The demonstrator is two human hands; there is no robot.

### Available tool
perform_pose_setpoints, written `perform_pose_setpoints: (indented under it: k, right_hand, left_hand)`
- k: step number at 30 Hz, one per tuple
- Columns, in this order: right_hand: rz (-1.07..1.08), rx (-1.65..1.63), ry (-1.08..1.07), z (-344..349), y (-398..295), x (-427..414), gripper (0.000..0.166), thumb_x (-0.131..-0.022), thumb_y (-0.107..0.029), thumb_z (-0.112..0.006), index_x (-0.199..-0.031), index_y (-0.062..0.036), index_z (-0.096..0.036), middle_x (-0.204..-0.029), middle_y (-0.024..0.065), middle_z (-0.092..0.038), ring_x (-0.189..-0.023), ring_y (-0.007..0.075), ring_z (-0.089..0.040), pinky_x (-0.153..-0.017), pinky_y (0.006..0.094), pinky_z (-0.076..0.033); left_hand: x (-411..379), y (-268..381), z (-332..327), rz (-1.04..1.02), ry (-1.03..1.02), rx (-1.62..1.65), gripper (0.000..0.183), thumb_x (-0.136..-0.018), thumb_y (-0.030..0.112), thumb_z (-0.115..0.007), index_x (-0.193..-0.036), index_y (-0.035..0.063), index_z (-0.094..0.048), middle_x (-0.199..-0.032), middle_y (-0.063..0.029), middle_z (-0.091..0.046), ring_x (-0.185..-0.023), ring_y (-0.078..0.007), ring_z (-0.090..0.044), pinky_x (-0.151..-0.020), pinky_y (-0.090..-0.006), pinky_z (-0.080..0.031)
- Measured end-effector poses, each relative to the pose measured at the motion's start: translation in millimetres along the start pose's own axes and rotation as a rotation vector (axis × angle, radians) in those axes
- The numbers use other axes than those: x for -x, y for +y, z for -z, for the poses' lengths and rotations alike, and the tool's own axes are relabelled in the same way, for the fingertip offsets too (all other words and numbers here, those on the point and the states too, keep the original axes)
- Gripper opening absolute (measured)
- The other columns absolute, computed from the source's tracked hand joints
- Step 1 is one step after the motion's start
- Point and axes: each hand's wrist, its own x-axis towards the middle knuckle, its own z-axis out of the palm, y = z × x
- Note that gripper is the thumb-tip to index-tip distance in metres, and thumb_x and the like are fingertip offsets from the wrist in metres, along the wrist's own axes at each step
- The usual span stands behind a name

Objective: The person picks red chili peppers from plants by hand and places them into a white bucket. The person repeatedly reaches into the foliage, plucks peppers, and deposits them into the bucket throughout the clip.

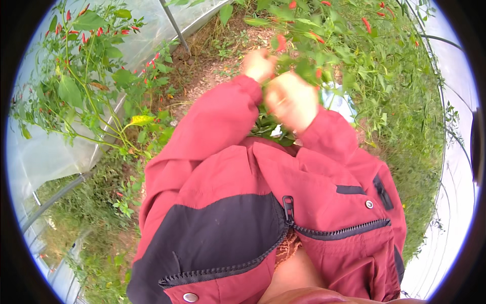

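Note:
Both my hands reach forward from red jacket sleeves into a chili pepper plant with red pods. My left hand (pixel 259 65) is at the upper middle, blurred, its fingers bent near the leaves; whether it holds anything is hidden. Lower and to the right, my right hand (pixel 291 99) is curled, its back towards me, also blurred; what lies inside it cannot be seen. A red chili pepper (pixel 281 43) hangs just above my hands, out of focus. Green leaves (pixel 265 126) show below them, between the sleeves.
Another chili plant (pixel 91 87) with red pods stands at the left before plastic sheeting (pixel 49 152). A metal pole (pixel 175 26) rises at the top. Dense green plants (pixel 402 114) fill the right side. A pale blue and white thing (pixel 338 99) lies behind my right wrist.

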Motion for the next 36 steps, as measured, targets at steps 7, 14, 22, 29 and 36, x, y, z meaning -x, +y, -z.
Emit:
perform_pose_setpoints:
  k: [7, 14, 22, 29, 36]
  right_hand:
    - [-0.627, -0.800, -0.165, 31.8, 1.8, -36.1, 0.023, -0.077, -0.024, -0.055, -0.074, -0.0024, -0.050, -0.056, 0.0004, -0.050, -0.045, 0.0059, -0.046, -0.040, 0.0183, -0.036]
    - [-0.523, -0.272, 0.010, -24.5, 41.3, -67.3, 0.041, -0.073, -0.035, -0.055, -0.085, 0.0051, -0.051, -0.062, 0.0138, -0.055, -0.058, 0.0182, -0.055, -0.055, 0.0292, -0.043]
    - [-0.491, 0.000, -0.205, -37.5, 43.3, -56.0, 0.052, -0.064, -0.045, -0.053, -0.088, 0.0022, -0.053, -0.072, 0.0192, -0.058, -0.071, 0.0315, -0.057, -0.067, 0.0364, -0.044]
    - [-0.619, -0.269, -0.103, -22.7, 42.3, -59.7, 0.036, -0.071, -0.032, -0.042, -0.073, 0.0008, -0.055, -0.066, 0.0197, -0.056, -0.065, 0.0320, -0.055, -0.063, 0.0363, -0.044]
    - [-0.271, 0.047, 0.278, 17.1, 42.8, -61.1, 0.013, -0.075, -0.015, -0.054, -0.069, -0.0042, -0.056, -0.052, 0.0068, -0.049, -0.042, 0.0120, -0.043, -0.042, 0.0253, -0.037]
  left_hand:
    - [3.9, -16.5, 27.6, 0.016, -0.119, 0.299, 0.020, -0.074, 0.019, -0.055, -0.077, -0.0006, -0.057, -0.053, -0.0032, -0.051, -0.043, -0.0089, -0.044, -0.038, -0.0246, -0.034]
    - [7.1, -40.4, -12.9, -0.202, -0.055, 0.202, 0.031, -0.071, 0.022, -0.059, -0.091, -0.0006, -0.050, -0.067, -0.0110, -0.056, -0.061, -0.0167, -0.053, -0.055, -0.0297, -0.040]
    - [20.8, -20.6, -6.5, -0.256, 0.033, -0.060, 0.030, -0.069, 0.018, -0.056, -0.093, 0.0004, -0.052, -0.082, -0.0177, -0.057, -0.076, -0.0306, -0.056, -0.064, -0.0370, -0.043]
    - [19.9, -17.9, -7.4, -0.184, -0.042, -0.023, 0.028, -0.071, 0.028, -0.056, -0.079, 0.0009, -0.056, -0.066, -0.0151, -0.057, -0.064, -0.0280, -0.056, -0.059, -0.0357, -0.042]
    - [10.6, -9.9, -12.9, -0.220, -0.140, 0.077, 0.021, -0.078, 0.022, -0.054, -0.081, 0.0017, -0.057, -0.056, -0.0014, -0.051, -0.047, -0.0071, -0.044, -0.043, -0.0230, -0.034]
